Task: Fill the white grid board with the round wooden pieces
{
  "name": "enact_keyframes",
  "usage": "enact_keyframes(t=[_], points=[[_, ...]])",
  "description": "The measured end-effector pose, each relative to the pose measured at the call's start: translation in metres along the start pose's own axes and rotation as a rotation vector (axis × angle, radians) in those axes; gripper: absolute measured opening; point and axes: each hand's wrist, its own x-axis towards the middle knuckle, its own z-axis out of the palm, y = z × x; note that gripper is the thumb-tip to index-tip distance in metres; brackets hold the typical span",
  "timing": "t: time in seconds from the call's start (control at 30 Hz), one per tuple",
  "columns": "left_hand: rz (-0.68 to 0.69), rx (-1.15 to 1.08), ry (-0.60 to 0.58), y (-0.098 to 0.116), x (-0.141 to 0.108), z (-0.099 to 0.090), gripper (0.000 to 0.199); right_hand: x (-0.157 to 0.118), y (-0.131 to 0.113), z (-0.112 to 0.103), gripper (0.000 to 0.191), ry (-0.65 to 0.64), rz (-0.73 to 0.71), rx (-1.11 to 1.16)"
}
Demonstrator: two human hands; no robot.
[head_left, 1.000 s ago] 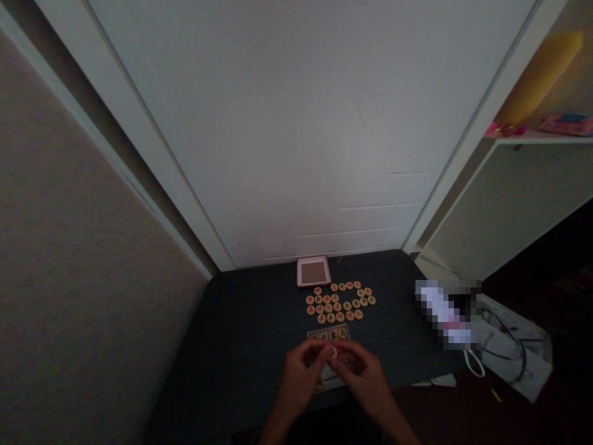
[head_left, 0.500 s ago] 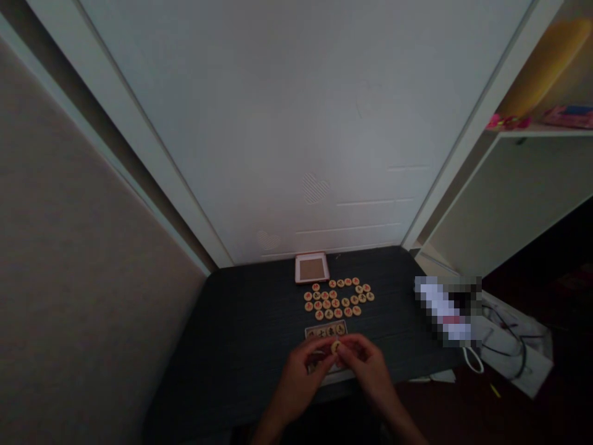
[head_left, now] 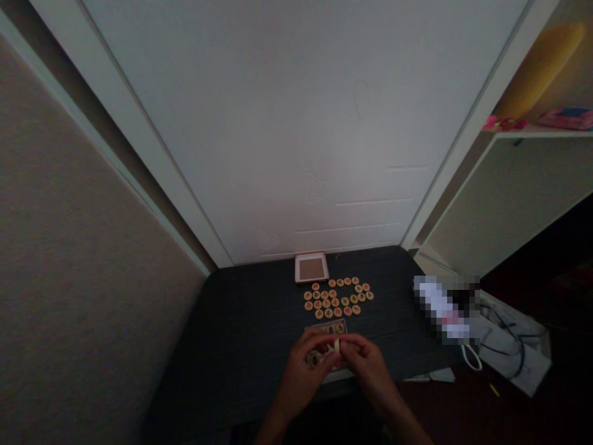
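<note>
Between the fingertips of my left hand [head_left: 303, 364] and my right hand [head_left: 364, 364] is one round xiangqi piece [head_left: 336, 346], turned so its pale edge faces me. Both hands are closed on it, meeting above an open box [head_left: 343, 374]. Several pieces [head_left: 340, 328] lie in the box's far row, partly covered by my fingers. Another piece [head_left: 315, 359] shows through the gap beside my left thumb. Past the box, many loose pieces [head_left: 327, 303] with red or dark characters lie flat in uneven rows on the dark table [head_left: 241, 327].
A shallow box lid [head_left: 312, 269] lies at the table's back edge, against the white panel [head_left: 287, 123]. Off the table's right side are a blurred-out pale object [head_left: 442, 309] and a white bag [head_left: 514, 346] with dark cords. A beige wall [head_left: 69, 247] stands on the left.
The piece in my fingers has turned from showing its face to standing edge-on. My left fingers have shifted slightly and cover more of the box's far row. The loose pieces stay put.
</note>
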Motion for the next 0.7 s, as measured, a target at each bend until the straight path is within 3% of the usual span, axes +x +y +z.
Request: enact_keyframes(t=[0.47, 0.7], points=[[0.008, -0.051, -0.041, 0.004, -0.005, -0.001, 0.024, -0.007, -0.005, 0.001, 0.041, 0.005, -0.058, 0.0], [-0.018, -0.046, 0.011, 0.004, -0.005, -0.003, 0.026, -0.011, -0.009, 0.004, 0.037, 0.039, -0.109, -0.095]])
